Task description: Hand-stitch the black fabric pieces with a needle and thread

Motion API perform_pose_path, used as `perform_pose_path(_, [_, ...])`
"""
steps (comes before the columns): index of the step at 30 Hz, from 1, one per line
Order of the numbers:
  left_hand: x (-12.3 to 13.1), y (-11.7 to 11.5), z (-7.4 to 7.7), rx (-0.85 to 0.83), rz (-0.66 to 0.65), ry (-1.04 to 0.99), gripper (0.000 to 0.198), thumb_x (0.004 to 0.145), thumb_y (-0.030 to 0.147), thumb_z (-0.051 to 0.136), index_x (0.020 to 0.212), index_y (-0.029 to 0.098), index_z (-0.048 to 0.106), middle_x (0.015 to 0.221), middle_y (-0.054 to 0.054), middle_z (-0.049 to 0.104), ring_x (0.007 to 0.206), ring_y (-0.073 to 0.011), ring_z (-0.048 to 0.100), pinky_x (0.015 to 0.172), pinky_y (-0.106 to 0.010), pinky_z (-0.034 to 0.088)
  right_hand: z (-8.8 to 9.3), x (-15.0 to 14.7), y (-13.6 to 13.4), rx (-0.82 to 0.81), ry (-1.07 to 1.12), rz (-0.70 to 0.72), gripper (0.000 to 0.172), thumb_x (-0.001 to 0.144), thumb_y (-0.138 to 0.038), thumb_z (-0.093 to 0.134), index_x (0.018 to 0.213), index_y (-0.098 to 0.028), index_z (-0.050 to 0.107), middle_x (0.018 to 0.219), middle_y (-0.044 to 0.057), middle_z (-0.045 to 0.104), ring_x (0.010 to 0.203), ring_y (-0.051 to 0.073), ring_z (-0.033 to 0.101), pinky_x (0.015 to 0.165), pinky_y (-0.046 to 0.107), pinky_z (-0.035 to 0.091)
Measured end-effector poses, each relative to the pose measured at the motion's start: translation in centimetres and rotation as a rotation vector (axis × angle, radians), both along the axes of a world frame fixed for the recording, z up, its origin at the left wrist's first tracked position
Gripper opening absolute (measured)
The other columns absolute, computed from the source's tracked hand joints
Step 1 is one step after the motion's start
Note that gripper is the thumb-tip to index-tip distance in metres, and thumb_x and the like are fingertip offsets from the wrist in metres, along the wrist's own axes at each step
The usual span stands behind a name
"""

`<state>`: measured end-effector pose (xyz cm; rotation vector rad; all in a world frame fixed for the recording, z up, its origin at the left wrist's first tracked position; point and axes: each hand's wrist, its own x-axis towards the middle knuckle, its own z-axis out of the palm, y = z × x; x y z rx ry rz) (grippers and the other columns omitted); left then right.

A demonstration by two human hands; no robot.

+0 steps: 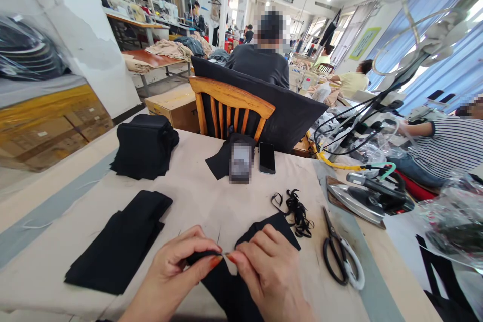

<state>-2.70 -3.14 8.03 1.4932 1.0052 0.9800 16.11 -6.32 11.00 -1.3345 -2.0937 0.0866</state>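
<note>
Close in front of me, my left hand [179, 266] pinches a piece of black fabric [230, 289] between thumb and fingers. My right hand [269, 269] is closed beside it, its thumb and fingertip meeting the same edge close to the left thumb. What lies right between the two sets of fingertips is too small to make out. The fabric hangs down below both hands. More black cloth [285, 229] lies on the table behind my right hand. To the left lies a flat stack of black fabric pieces [118, 241].
A taller black fabric stack [141, 143] stands at the back left. Scissors [339, 254] and curled black strips [300, 214] lie on the right, with an iron [360, 201] beyond. A phone [267, 157] lies near a wooden chair [234, 98]. Other people sit further off.
</note>
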Motion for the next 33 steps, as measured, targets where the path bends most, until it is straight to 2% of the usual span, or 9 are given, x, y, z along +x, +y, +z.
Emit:
perform_pose_path(5, [-0.1,0.2,0.2,0.012,-0.039,0.069,0.014,0.079,0.021,0.065,0.074,0.027,0.077,0.062,0.002,0.056,0.058,-0.0148,0.054,0.052,-0.024,0.04,1.0,0.4,0.1,0.051,-0.138,-0.005,0.032,0.096,-0.027,0.052,0.066,-0.019,0.061,0.059,0.002,0.057,0.059,0.016,0.047,0.056,0.03,0.029])
perform_pose_path(8, [-0.1,0.2,0.4,0.002,-0.055,0.087,0.014,0.079,0.026,0.065,0.072,0.026,0.077,0.061,0.001,0.055,0.057,-0.0156,0.053,0.053,-0.024,0.04,0.0,0.0,0.0,-0.018,0.031,-0.018,0.038,0.096,-0.03,0.049,0.061,-0.019,0.059,0.058,0.002,0.056,0.058,0.015,0.047,0.057,0.029,0.03])
perform_pose_path(12, [0.2,0.0,0.5,0.021,-0.077,0.123,0.022,0.083,0.031,0.061,0.066,0.024,0.074,0.061,0.001,0.055,0.058,-0.0159,0.054,0.054,-0.024,0.041,-3.5,-1.7,-0.5,-0.62,0.746,0.03,0.057,0.095,-0.054,0.041,0.054,-0.018,0.057,0.047,-0.002,0.046,0.045,0.011,0.042,0.046,0.023,0.029])
perform_pose_path(15, [0.3,-0.3,0.7,0.053,-0.065,0.176,0.029,0.087,0.03,0.056,0.062,0.023,0.071,0.061,0.001,0.053,0.057,-0.0151,0.055,0.054,-0.024,0.041,-5.3,-2.7,-0.8,-0.837,1.007,0.054,0.062,0.089,-0.066,0.042,0.053,-0.018,0.058,0.043,-0.004,0.041,0.039,0.008,0.035,0.04,0.021,0.025])
perform_pose_path(18, [0.2,-0.4,0.8,0.09,-0.055,0.188,0.025,0.088,0.03,0.055,0.069,0.024,0.071,0.061,0.001,0.055,0.057,-0.015,0.055,0.053,-0.023,0.041,-4.9,-2.5,-0.8,-0.701,0.928,0.02,0.057,0.091,-0.058,0.046,0.054,-0.017,0.059,0.047,-0.003,0.045,0.044,0.009,0.04,0.045,0.021,0.03])
perform_pose_path(23, [-0.2,0.0,0.9,0.124,-0.096,0.221,0.025,0.09,0.033,0.052,0.077,0.026,0.071,0.062,0.002,0.056,0.057,-0.0149,0.055,0.053,-0.023,0.041,-2.2,-0.9,-0.1,-0.135,0.361,0.003,0.04,0.096,-0.028,0.044,0.061,-0.017,0.059,0.057,0.002,0.052,0.056,0.013,0.046,0.054,0.026,0.031])
perform_pose_path(26, [-0.4,0.2,1.0,0.109,-0.126,0.289,0.026,0.091,0.033,0.051,0.075,0.025,0.07,0.063,0.002,0.056,0.059,-0.0154,0.055,0.055,-0.023,0.041,-2.3,-0.6,0.0,0.016,0.136,-0.032,0.035,0.095,-0.024,0.045,0.062,-0.017,0.057,0.059,0.003,0.054,0.057,0.015,0.046,0.056,0.028,0.031])
perform_pose_path(28, [-0.3,0.1,0.9,0.116,-0.129,0.291,0.028,0.092,0.033,0.05,0.074,0.025,0.069,0.063,0.002,0.055,0.059,-0.0152,0.055,0.055,-0.023,0.041,-3.3,-1.1,-0.2,-0.141,0.299,-0.019,0.04,0.097,-0.03,0.043,0.061,-0.018,0.057,0.057,0.002,0.053,0.055,0.014,0.047,0.053,0.026,0.032])
perform_pose_path(33, [0.0,-0.4,0.5,0.194,-0.128,0.253,0.035,0.094,0.029,0.047,0.064,0.023,0.065,0.061,0.002,0.054,0.058,-0.0141,0.056,0.056,-0.021,0.042,-6.7,-2.9,-1.3,-0.896,0.989,0.129,0.064,0.091,-0.068,0.031,0.054,-0.02,0.052,0.042,-0.005,0.037,0.035,0.008,0.034,0.037,0.02,0.025])
